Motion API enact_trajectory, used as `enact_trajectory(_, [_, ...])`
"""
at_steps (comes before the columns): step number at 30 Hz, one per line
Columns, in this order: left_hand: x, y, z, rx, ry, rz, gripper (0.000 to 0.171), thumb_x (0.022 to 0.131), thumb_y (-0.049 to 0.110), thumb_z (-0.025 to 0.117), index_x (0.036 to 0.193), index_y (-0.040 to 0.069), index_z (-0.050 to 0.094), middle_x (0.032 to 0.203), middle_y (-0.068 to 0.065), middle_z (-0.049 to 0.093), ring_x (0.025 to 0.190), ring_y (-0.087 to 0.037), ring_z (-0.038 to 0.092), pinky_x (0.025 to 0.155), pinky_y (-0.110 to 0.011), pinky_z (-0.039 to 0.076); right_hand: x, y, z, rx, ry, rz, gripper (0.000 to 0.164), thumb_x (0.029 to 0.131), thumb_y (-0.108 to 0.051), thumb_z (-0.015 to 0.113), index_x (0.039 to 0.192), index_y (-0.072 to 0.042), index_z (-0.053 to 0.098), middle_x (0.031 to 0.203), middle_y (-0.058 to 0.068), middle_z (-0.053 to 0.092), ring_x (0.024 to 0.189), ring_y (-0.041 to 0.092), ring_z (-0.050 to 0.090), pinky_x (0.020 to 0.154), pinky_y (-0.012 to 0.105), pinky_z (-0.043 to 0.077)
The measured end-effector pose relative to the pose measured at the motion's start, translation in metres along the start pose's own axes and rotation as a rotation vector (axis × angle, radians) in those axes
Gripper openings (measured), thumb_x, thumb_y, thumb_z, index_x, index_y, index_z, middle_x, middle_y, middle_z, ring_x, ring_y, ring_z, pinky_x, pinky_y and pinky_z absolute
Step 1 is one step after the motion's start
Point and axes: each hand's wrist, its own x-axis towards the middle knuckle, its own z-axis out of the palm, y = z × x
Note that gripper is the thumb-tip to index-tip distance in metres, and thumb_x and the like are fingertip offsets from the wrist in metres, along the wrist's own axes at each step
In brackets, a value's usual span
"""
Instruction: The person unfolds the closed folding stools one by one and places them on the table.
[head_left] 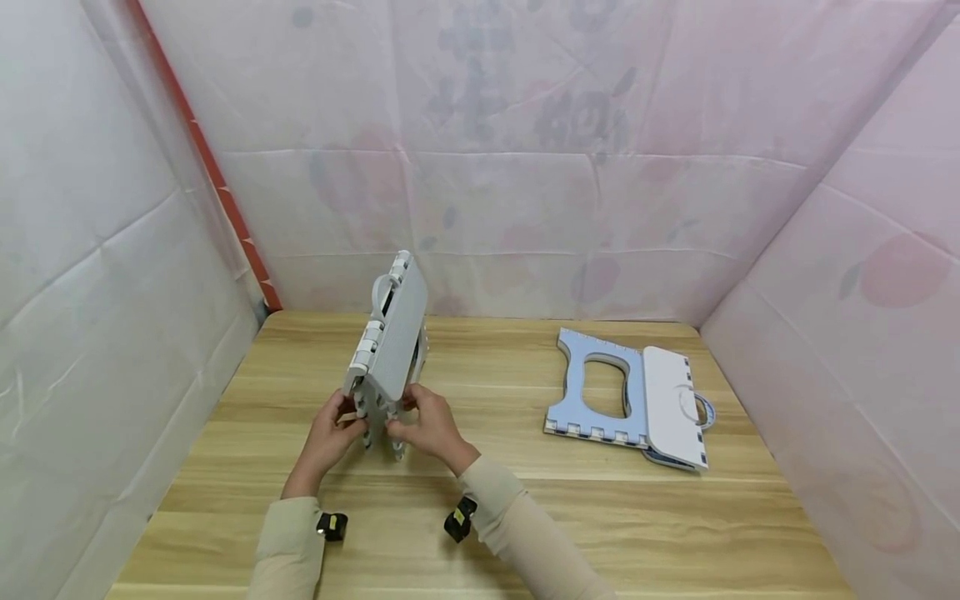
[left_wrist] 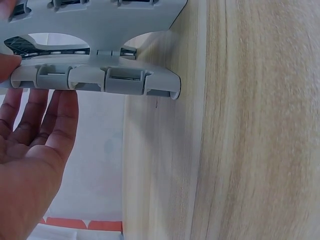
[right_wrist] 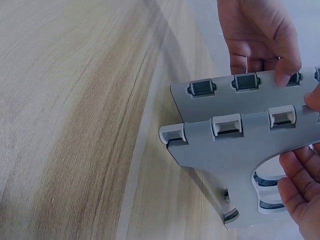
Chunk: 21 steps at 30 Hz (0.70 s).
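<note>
A grey folding stool point(head_left: 399, 337) stands half folded on the left part of the table, its seat panels raised in a ridge with a loop handle point(head_left: 380, 297). On the stool's near left leg panel point(right_wrist: 225, 97), my left hand point(head_left: 326, 435) pinches the hinged edge between thumb and fingers. My right hand point(head_left: 437, 425) grips the near right leg panel point(right_wrist: 215, 145), its fingers point(right_wrist: 295, 192) at the cutout. A gap separates the two panels in the right wrist view. Whether the feet touch the table cannot be told.
A blue and white folding stool point(head_left: 566, 408) lies flat on the right side of the wooden table point(head_left: 487, 358). Pale printed sheets point(head_left: 517, 208) wall in the back and both sides. Each wrist carries a small black camera point(head_left: 332, 526).
</note>
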Motion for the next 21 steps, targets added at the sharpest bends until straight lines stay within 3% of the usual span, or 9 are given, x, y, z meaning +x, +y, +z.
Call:
enact_trajectory(6, [0.003, -0.011, 0.001, 0.006, 0.018, -0.011, 0.040, 0.082, -0.005, 0.063, 0.120, 0.000, 0.050, 0.115, -0.019, 0.052, 0.106, -0.030, 0.049, 0.087, -0.045, 0.044, -0.002, 0.001, -0.002, 0.020, -0.005, 0.015, 0.041, 0.075, -0.012, 0.071, 0.112, -0.003, 0.056, 0.098, 0.004, 0.063, 0.090, 0.022, 0.059, 0.077, 0.036, 0.050])
enact_trajectory(14, [0.004, -0.012, 0.000, 0.005, 0.018, 0.010, 0.038, 0.081, -0.007, 0.063, 0.116, 0.000, 0.050, 0.113, -0.018, 0.053, 0.104, -0.026, 0.051, 0.086, -0.044, 0.045, -0.002, 0.000, -0.005, 0.042, -0.021, 0.034, 0.047, 0.075, -0.011, 0.070, 0.117, -0.002, 0.052, 0.097, 0.003, 0.060, 0.091, 0.022, 0.057, 0.078, 0.035, 0.049])
enact_trajectory(21, [-0.003, 0.012, 0.001, 0.007, -0.001, 0.012, 0.038, 0.080, -0.013, 0.061, 0.115, -0.005, 0.049, 0.111, -0.023, 0.053, 0.104, -0.035, 0.050, 0.086, -0.049, 0.044, -0.003, 0.002, -0.010, 0.056, -0.054, 0.051, 0.045, 0.077, -0.015, 0.070, 0.117, -0.002, 0.053, 0.100, 0.004, 0.058, 0.091, 0.021, 0.055, 0.079, 0.035, 0.048])
